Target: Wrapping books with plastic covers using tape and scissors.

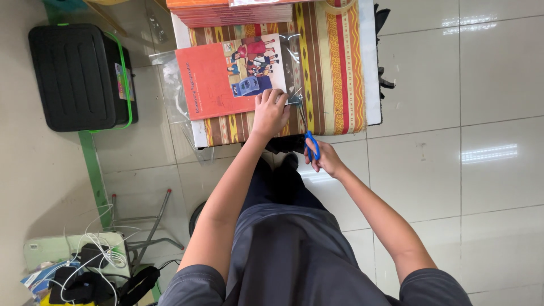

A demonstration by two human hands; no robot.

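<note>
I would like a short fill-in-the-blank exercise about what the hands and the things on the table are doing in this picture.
1. The right hand holds scissors with ____ handles.
2. The left hand presses down on the corner of an orange ____.
3. The table is covered with a ____ cloth.
4. On the floor at the left stands a ____ box with green trim.

Missing words: blue; book; striped; black

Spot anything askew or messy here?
Mostly tidy. The orange book lies tilted on the striped table, its clear plastic sheet hanging over the edge. Tangled white cables clutter the floor at lower left.
</note>
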